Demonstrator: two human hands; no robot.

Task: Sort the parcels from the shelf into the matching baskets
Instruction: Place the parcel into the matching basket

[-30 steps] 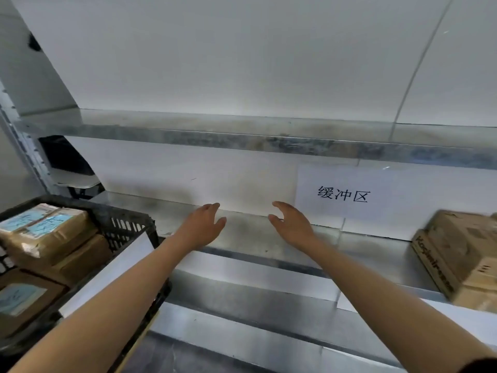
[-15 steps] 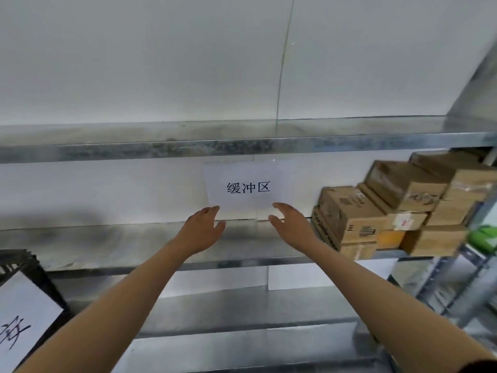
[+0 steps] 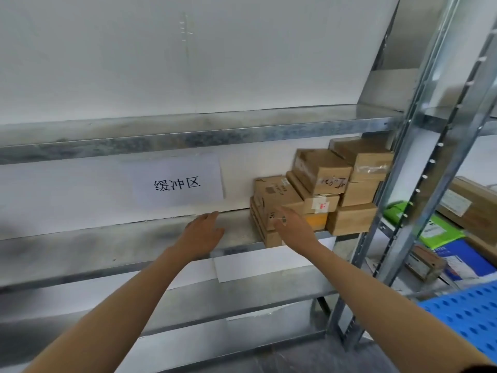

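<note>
Your parcels (image 3: 322, 184) are plain brown cardboard boxes, stacked in a tight pile at the right end of the metal shelf (image 3: 107, 251), against its white back wall (image 3: 67, 200). The top-middle box (image 3: 320, 168) bears black handwriting on its front; a yellow parcel (image 3: 318, 220) shows low down between brown ones

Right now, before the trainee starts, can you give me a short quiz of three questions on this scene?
1. True or false: the left hand holds a box.
2. Where on the shelf do the boxes stand? A: left end. B: middle. C: right end.
3. Fill in: the ___ hand is in front of the lowest boxes.

Key: 1 false, it is open over the bare shelf. 2 C. 3 the right hand.
</note>
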